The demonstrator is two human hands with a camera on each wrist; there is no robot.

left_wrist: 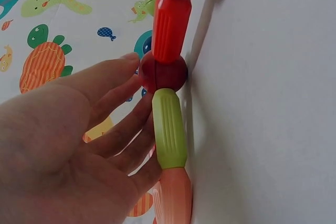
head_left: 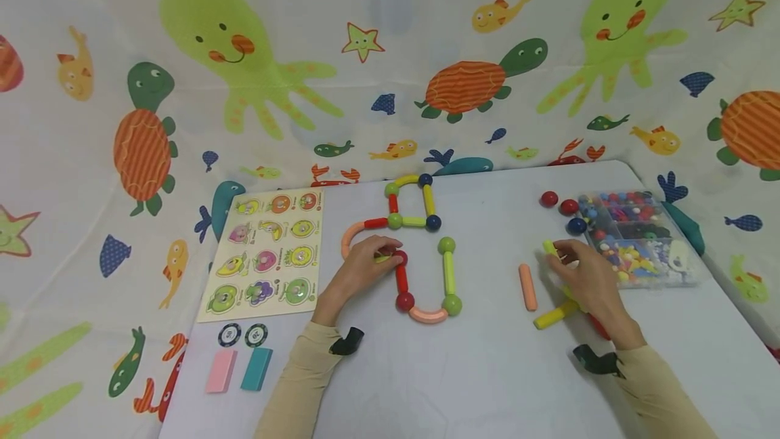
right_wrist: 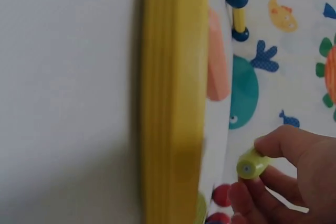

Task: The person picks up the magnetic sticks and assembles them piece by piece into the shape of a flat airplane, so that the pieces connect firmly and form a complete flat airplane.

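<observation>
My left hand (head_left: 365, 259) touches a red ball (head_left: 400, 258) with relaxed fingers. That ball joins a light green rod (left_wrist: 169, 129) to a red rod (head_left: 402, 280); a curved pink rod (head_left: 428, 316) and green balls continue the figure. In the left wrist view the fingertips lie at the ball's side and behind the green rod. My right hand (head_left: 585, 273) pinches a short light green rod (right_wrist: 253, 163) between thumb and fingers, above the table. Beneath that hand lies a yellow rod (head_left: 556, 315), with a straight pink rod (head_left: 527, 287) to its left and a red rod (head_left: 599, 326) partly hidden.
A fruit puzzle board (head_left: 262, 256) lies left, with two round chips (head_left: 256, 335), a pink block (head_left: 221, 370) and a teal block (head_left: 256, 368) below it. At right, a clear bead box (head_left: 646, 239) stands beside loose balls (head_left: 569, 206). Behind hangs a patterned cloth (head_left: 390, 73).
</observation>
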